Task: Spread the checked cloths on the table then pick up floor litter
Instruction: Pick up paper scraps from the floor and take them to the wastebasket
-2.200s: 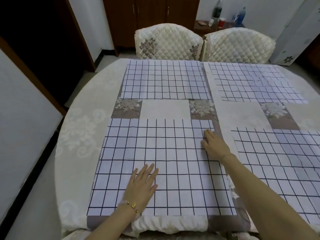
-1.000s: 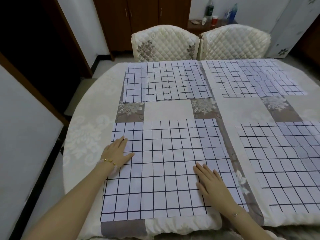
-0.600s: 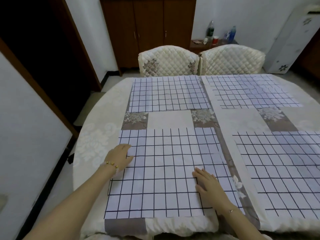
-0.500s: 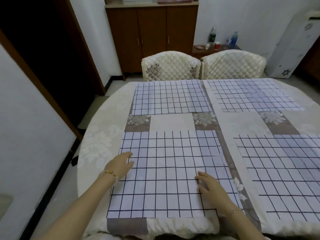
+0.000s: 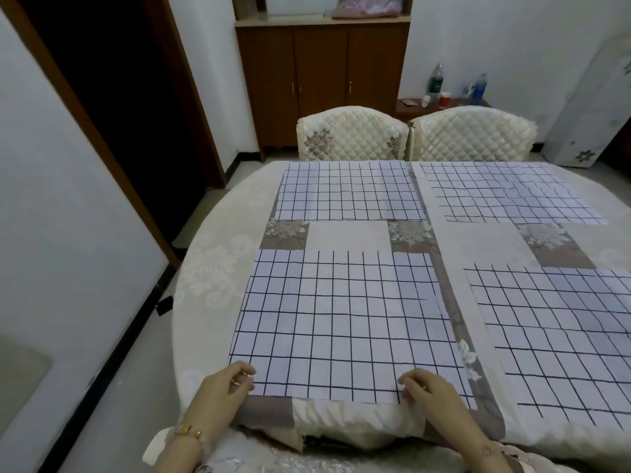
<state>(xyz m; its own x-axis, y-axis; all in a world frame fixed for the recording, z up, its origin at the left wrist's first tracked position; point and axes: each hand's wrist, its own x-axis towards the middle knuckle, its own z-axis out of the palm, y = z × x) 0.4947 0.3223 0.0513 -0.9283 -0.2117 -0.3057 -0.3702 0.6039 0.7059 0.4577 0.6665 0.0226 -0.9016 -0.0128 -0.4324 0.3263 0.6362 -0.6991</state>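
Note:
Four white checked cloths lie flat on the round table (image 5: 211,268): near left (image 5: 341,322), near right (image 5: 560,336), far left (image 5: 348,191) and far right (image 5: 505,192). My left hand (image 5: 222,392) is at the near left cloth's front left corner, fingers curled and pinching its edge. My right hand (image 5: 432,392) pinches the same cloth's front edge, close to its right corner. A small dark object (image 5: 164,303) lies on the floor by the left wall's skirting.
Two quilted chairs (image 5: 351,133) (image 5: 473,133) stand at the table's far side. Behind them are a brown cabinet (image 5: 321,83) and a low stand with bottles (image 5: 435,81). A dark doorway (image 5: 129,97) opens at the left. A white appliance (image 5: 594,107) stands at the right.
Both hands slid back from the middle of the near left cloth to its front edge and curled onto it. The view tilted up, showing more of the room.

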